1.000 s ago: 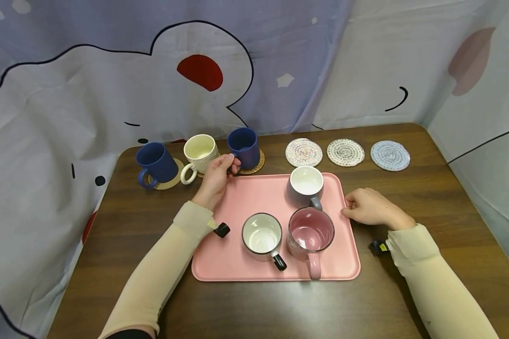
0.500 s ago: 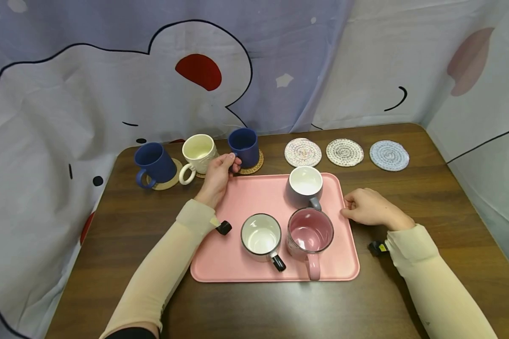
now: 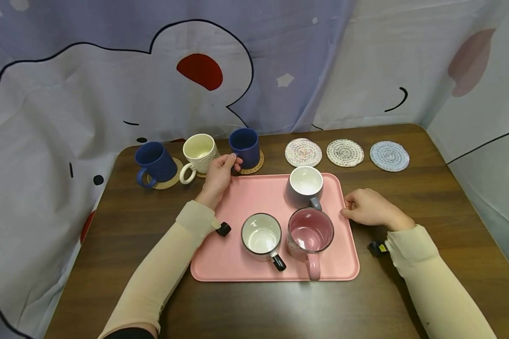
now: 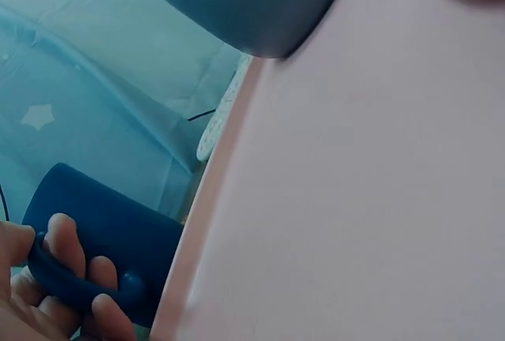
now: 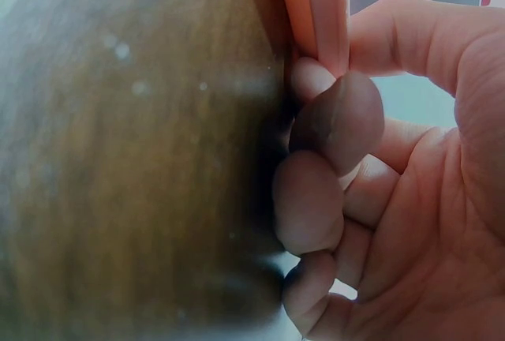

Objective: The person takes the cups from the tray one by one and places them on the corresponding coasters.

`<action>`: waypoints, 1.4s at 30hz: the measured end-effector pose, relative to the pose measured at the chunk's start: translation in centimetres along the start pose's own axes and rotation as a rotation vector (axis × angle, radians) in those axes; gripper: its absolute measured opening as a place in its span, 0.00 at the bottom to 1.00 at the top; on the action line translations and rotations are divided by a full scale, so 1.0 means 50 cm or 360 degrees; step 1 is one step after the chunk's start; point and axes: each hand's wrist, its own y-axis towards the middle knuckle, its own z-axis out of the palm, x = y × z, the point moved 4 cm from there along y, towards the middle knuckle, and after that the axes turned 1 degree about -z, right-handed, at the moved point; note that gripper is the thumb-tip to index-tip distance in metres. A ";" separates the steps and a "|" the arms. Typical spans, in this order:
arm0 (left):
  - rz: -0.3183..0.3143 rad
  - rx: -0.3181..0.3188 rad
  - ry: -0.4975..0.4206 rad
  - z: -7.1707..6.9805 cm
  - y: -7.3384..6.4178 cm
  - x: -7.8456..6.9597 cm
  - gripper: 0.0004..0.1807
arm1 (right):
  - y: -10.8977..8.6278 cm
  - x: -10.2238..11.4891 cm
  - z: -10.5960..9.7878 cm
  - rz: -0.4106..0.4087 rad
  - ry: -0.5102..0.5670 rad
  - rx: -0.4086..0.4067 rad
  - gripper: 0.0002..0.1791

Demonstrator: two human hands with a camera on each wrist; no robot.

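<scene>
Curled fingers of my left hand (image 3: pixel 217 176) grip the handle (image 4: pixel 67 279) of a dark blue mug (image 3: pixel 247 153). That mug stands upright on a round woven coaster (image 3: pixel 258 168) just behind a pink tray (image 3: pixel 254 193). At the tray's right side, my right hand (image 3: pixel 373 207) pinches the rim (image 5: pixel 325 9) between thumb and fingers. Three cups stand on the tray: a white-lined grey cup (image 3: pixel 306 183) at the back right, a pink mug (image 3: pixel 311 230) in front of it, and a white mug with a black handle (image 3: pixel 261 235) near the middle.
A cream mug (image 3: pixel 200 150) and another blue mug (image 3: pixel 156 162) stand on coasters to the left. Along the back right lie three round coasters, one multicoloured (image 3: pixel 303 152), one speckled (image 3: pixel 345 153) and one light blue (image 3: pixel 389 156). A printed curtain (image 3: pixel 288 56) hangs behind the wooden table (image 3: pixel 123 221).
</scene>
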 end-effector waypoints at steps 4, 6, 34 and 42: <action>0.0059 -0.0004 0.0056 -0.001 -0.006 -0.002 0.19 | 0.000 -0.002 0.001 0.0009 0.0010 0.0004 0.20; 0.0092 -0.0011 0.0073 -0.004 -0.011 -0.004 0.17 | 0.001 -0.003 0.001 0.0011 0.0012 0.0004 0.20; 0.0447 0.0184 0.0907 -0.133 -0.143 -0.001 0.18 | 0.001 -0.005 0.004 0.0001 0.0012 0.0005 0.20; 0.0491 0.0058 0.1168 -0.182 -0.165 0.021 0.10 | 0.002 -0.004 0.002 0.0006 0.0017 0.0010 0.20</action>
